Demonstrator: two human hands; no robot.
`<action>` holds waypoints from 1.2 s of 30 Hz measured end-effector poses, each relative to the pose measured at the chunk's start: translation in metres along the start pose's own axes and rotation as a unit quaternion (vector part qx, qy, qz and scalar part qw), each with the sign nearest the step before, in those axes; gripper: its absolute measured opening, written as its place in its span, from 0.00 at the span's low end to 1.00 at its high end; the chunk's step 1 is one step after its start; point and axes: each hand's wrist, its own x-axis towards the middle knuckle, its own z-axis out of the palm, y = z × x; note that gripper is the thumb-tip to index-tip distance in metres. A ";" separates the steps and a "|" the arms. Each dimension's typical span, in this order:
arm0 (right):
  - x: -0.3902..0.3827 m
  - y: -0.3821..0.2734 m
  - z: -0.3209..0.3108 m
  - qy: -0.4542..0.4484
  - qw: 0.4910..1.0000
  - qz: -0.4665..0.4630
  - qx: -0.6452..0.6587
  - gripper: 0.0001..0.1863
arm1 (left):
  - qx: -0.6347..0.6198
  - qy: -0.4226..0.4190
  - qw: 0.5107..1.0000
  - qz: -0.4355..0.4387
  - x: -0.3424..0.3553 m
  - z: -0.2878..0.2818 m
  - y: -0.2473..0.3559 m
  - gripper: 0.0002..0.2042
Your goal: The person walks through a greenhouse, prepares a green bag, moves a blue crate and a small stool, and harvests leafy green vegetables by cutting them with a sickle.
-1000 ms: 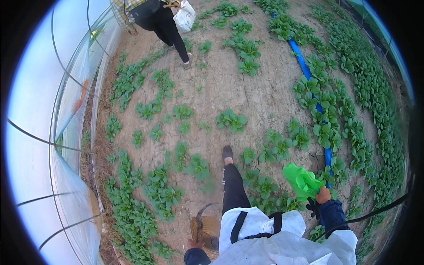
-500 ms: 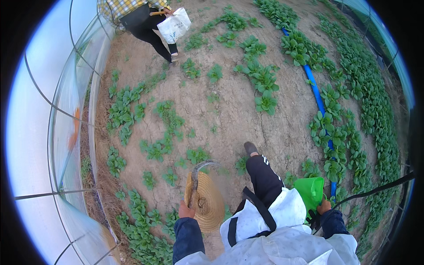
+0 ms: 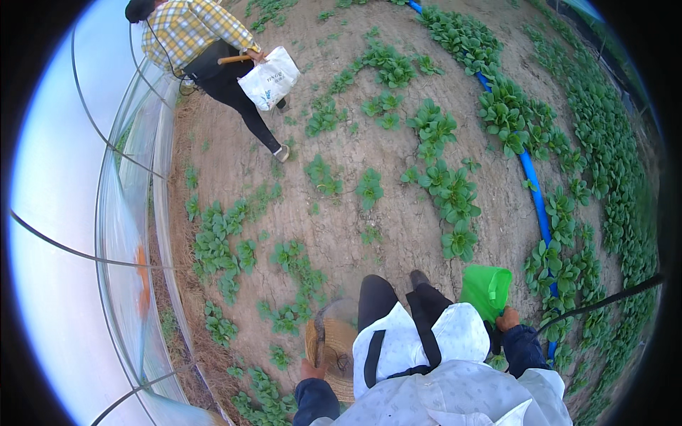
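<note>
My left hand (image 3: 312, 368) is closed at the lower middle, gripping a sickle by its handle; the curved blade (image 3: 320, 332) points forward. Against it hangs a round woven straw hat (image 3: 342, 348), apparently carried in the same hand. On the right, my right hand (image 3: 508, 319) is closed on the edge of a bright green container (image 3: 483, 290), whose open end faces right. Something black (image 3: 493, 336), perhaps a glove, hangs just below it. In front of my body is a white cloth bag (image 3: 460, 332) with black straps.
Leafy green plants (image 3: 452, 190) grow in patches on dry soil (image 3: 334, 245). A blue hose (image 3: 534, 186) runs along the right. Plastic sheeting on bent poles (image 3: 135, 263) lines the left. Ahead walks a person in a checked shirt (image 3: 193, 35), carrying a white bag (image 3: 270, 79) and a wooden handle (image 3: 234, 59).
I have stepped forward, so the plants appear lower in view. Both hands keep their holds; the straw hat and sickle sit lower. The person ahead has taken a step and shows more fully.
</note>
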 end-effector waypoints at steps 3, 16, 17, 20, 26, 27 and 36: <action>0.050 -0.089 -0.043 0.026 0.999 -0.020 0.029 0.18 | 0.038 -0.024 0.998 -0.052 0.064 -0.017 0.041 0.27; 0.184 -0.357 -0.169 0.084 0.996 0.023 0.002 0.19 | 0.103 -0.063 0.992 0.040 0.402 -0.131 0.334 0.27; 0.188 -0.375 -0.182 0.077 0.997 0.031 0.006 0.19 | 0.104 -0.061 0.991 0.050 0.422 -0.147 0.363 0.27; 0.218 -0.410 -0.193 0.044 0.996 0.075 -0.021 0.20 | 0.073 -0.056 0.991 0.097 0.476 -0.180 0.448 0.25; 0.313 -0.493 -0.218 -0.078 0.990 0.111 -0.042 0.22 | 0.087 -0.048 0.992 0.075 0.556 -0.220 0.566 0.26; 0.334 -0.509 -0.223 -0.099 0.987 0.120 -0.042 0.22 | 0.082 -0.043 0.993 0.078 0.566 -0.223 0.570 0.26; 0.498 -0.641 -0.292 -0.056 0.996 0.065 0.031 0.19 | 0.113 0.035 0.993 -0.002 0.627 -0.236 0.650 0.32</action>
